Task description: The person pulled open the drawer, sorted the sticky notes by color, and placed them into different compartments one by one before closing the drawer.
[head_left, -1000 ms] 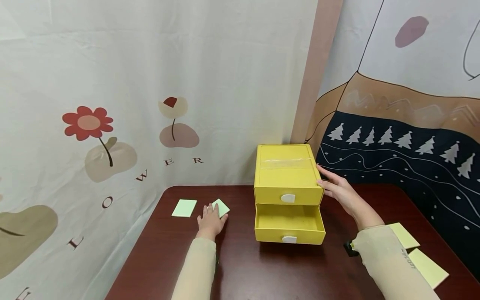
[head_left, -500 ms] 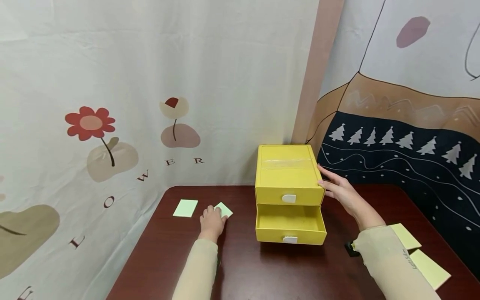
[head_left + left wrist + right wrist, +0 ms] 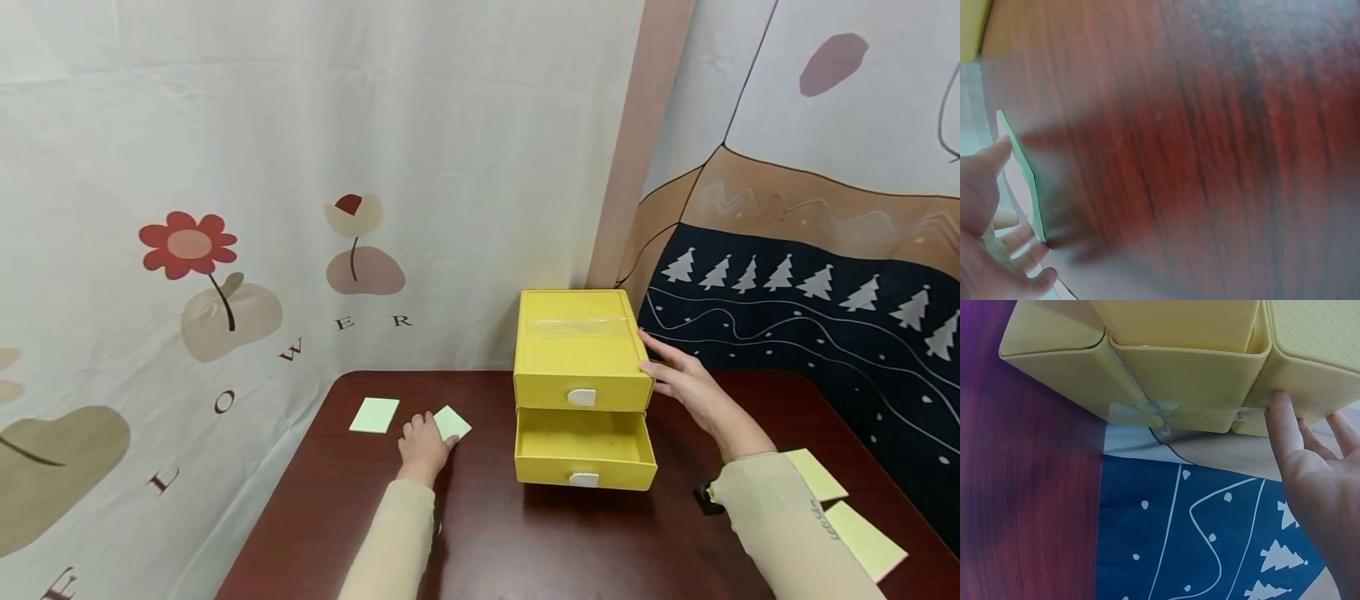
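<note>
Left hand (image 3: pixel 423 450) curled round green pad (image 3: pixel 453 422), straight-fingered right hand (image 3: pixel 693 392) against yellow cabinet (image 3: pixel 573 346), lower drawer (image 3: pixel 542 470) out.

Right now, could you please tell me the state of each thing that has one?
Drawer unit: upright.
Top drawer: shut.
Middle drawer: open, nothing visible inside.
Bottom drawer: appears shut.
Left green pad: lying flat.
Second green pad: partly hidden; whether lifted, cannot tell.
Left hand: curled, gripping that pad.
Right hand: touching the drawer unit's side.
Rear yellowish pad: flat, partly hidden.
Front yellowish pad: flat, partly hidden.
</note>
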A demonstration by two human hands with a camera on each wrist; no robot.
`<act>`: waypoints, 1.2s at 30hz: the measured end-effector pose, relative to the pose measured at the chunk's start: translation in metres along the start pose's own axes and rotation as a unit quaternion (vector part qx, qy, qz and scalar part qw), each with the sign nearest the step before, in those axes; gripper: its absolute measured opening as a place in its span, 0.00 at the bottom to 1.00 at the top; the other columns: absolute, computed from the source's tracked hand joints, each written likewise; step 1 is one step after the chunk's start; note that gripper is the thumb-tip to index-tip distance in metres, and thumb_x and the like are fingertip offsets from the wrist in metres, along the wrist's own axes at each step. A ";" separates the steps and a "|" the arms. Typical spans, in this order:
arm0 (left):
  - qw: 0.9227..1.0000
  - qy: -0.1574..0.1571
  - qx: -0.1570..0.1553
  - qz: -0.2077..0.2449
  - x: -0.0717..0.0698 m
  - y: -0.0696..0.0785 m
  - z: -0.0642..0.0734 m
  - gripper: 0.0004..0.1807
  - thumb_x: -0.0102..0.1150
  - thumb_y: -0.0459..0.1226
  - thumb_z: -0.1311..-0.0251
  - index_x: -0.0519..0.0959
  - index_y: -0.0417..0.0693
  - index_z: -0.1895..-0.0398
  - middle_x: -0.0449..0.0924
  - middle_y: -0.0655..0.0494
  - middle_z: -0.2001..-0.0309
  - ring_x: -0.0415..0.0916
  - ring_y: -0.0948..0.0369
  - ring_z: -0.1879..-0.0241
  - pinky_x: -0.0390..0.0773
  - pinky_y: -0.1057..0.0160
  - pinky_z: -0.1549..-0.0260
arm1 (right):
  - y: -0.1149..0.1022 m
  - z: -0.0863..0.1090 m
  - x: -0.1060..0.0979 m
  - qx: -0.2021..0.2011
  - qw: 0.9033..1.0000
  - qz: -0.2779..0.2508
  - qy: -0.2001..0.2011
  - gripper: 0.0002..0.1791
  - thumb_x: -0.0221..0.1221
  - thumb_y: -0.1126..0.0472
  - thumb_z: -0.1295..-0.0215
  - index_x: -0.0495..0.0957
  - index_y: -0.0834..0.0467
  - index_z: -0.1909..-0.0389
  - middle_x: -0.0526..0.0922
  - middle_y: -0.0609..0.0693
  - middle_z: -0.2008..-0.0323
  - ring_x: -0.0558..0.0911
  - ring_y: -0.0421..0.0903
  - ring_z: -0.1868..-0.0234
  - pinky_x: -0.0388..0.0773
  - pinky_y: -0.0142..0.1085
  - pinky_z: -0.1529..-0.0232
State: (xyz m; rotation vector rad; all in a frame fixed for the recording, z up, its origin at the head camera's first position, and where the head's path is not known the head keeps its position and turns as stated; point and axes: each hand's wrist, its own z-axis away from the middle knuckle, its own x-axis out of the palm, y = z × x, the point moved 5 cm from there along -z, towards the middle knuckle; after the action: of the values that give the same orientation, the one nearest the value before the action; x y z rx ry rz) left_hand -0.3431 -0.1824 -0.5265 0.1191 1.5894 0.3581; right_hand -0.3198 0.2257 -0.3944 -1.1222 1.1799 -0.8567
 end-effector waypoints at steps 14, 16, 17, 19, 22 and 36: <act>0.991 0.121 0.043 0.032 -0.008 0.004 0.000 0.44 0.75 0.51 0.61 0.71 0.42 0.39 0.65 0.45 0.52 0.60 0.48 0.52 0.70 0.50 0.58 | 0.001 0.000 -0.002 -0.003 1.000 0.002 0.002 0.39 0.53 0.44 0.33 0.48 0.45 0.26 0.46 0.55 0.25 0.74 0.29 0.50 0.74 0.40 0.43; 0.989 0.132 0.054 0.045 -0.009 0.005 0.001 0.41 0.76 0.48 0.60 0.72 0.43 0.40 0.64 0.47 0.51 0.60 0.49 0.51 0.69 0.49 0.56 | 0.001 0.000 -0.002 -0.004 1.000 0.000 0.001 0.39 0.53 0.45 0.33 0.48 0.45 0.26 0.46 0.55 0.25 0.75 0.28 0.50 0.74 0.41 0.42; 0.987 0.138 0.060 0.052 -0.010 0.006 0.002 0.40 0.76 0.46 0.60 0.72 0.44 0.40 0.64 0.47 0.51 0.60 0.49 0.50 0.69 0.48 0.54 | 0.001 0.000 -0.002 -0.004 1.000 0.000 0.000 0.38 0.53 0.45 0.33 0.48 0.45 0.26 0.46 0.55 0.25 0.75 0.28 0.50 0.74 0.41 0.42; 0.985 0.147 0.072 0.061 -0.010 0.008 0.004 0.38 0.76 0.43 0.59 0.72 0.45 0.41 0.64 0.47 0.49 0.60 0.49 0.48 0.69 0.47 0.52 | 0.001 0.000 -0.001 -0.005 1.000 0.001 -0.001 0.38 0.53 0.45 0.33 0.48 0.46 0.26 0.46 0.55 0.25 0.75 0.28 0.50 0.74 0.42 0.42; 0.982 0.155 0.087 0.065 -0.011 0.010 0.006 0.35 0.75 0.41 0.56 0.72 0.47 0.41 0.65 0.47 0.48 0.60 0.49 0.47 0.69 0.47 0.49 | 0.001 0.000 -0.001 -0.006 1.000 0.002 -0.001 0.38 0.53 0.45 0.33 0.48 0.46 0.26 0.46 0.55 0.25 0.75 0.28 0.50 0.73 0.42 0.42; 0.960 0.216 0.169 0.062 -0.018 0.021 0.024 0.18 0.61 0.26 0.46 0.78 0.49 0.52 0.72 0.49 0.56 0.71 0.51 0.58 0.77 0.52 0.65 | 0.001 0.000 -0.001 -0.001 1.000 -0.005 0.000 0.39 0.53 0.45 0.33 0.48 0.46 0.26 0.46 0.54 0.25 0.74 0.29 0.49 0.72 0.44 0.41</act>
State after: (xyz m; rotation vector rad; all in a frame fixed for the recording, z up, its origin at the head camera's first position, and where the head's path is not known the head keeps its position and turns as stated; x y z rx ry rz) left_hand -0.3213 -0.1646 -0.5031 0.4273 2.0750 0.2127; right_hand -0.3201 0.2265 -0.3953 -1.1317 1.1763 -0.8632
